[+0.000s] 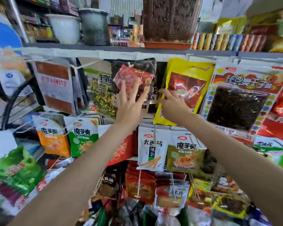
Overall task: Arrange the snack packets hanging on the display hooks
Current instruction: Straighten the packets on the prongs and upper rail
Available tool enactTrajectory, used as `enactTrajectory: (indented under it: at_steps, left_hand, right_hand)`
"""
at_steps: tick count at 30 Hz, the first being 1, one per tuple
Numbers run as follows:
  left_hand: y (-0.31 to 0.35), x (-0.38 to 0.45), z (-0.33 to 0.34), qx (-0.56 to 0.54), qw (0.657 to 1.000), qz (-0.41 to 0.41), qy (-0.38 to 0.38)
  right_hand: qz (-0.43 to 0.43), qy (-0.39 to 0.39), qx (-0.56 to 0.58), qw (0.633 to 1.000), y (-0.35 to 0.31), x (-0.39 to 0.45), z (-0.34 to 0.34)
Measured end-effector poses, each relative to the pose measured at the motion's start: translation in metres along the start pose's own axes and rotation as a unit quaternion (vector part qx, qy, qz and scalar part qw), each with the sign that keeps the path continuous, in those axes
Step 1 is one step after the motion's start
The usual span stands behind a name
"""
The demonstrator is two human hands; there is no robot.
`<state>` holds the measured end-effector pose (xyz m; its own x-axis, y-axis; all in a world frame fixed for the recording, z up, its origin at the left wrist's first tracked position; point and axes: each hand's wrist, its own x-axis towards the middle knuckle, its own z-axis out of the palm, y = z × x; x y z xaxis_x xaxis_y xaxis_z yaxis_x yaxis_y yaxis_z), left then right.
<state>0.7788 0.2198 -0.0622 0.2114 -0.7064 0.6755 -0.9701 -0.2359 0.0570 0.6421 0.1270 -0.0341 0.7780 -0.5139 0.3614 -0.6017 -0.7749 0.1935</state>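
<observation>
Across the whole display I see the job as partly done at best: the rows of snack packets in the lower half of the frame hang crowded and overlapping, several tilted, while the top row under the shelf edge (137, 52) looks more orderly, so I judge most of the straightening is left. In that top row, the big red-and-white packet with the dark window (237, 101) at right hangs fairly square; the yellow packet (189, 75) just right of centre hangs tilted, its lower corner swung toward the middle; the dark meat-picture packet (134, 74) at centre hangs crooked too. Both my arms reach up from the bottom of the frame toward these two. My left hand (129, 105) lies flat against the front of the dark packet, fingers straight and spread, pressing rather than gripping. My right hand (171, 103) has its fingers curled at the left edge of the yellow packet, apparently pinching that edge, though the blur keeps me from seeing the thumb. The two hands sit near each other, not touching.
</observation>
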Motion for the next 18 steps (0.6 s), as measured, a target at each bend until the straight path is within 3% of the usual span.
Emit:
enactTrajectory:
  at_steps: [5, 11, 13, 16, 18]
  left_hand:
    - [-0.004, 0.035, 0.007, 0.077, 0.993, 0.021, -0.085]
    - [-0.019, 0.067, 0.022, 0.066, 0.987, 0.033, -0.140]
    - [-0.024, 0.064, 0.027, 0.067, 0.992, 0.049, -0.099]
    - [-0.021, 0.030, 0.039, 0.031, 0.994, 0.090, 0.053]
    - [-0.020, -0.005, 0.058, 0.018, 0.986, 0.134, 0.098]
  right_hand:
    - [-0.008, 0.068, 0.072, 0.995, -0.002, -0.002, -0.009]
    - [0.006, 0.055, 0.127, 0.990, 0.005, -0.025, 0.007]
    - [0.019, 0.067, 0.149, 0.986, 0.005, -0.037, 0.017]
    - [0.051, 0.071, 0.189, 0.978, 0.003, -0.057, 0.040]
    - [0.069, 0.018, 0.188, 0.980, -0.002, -0.065, 0.061]
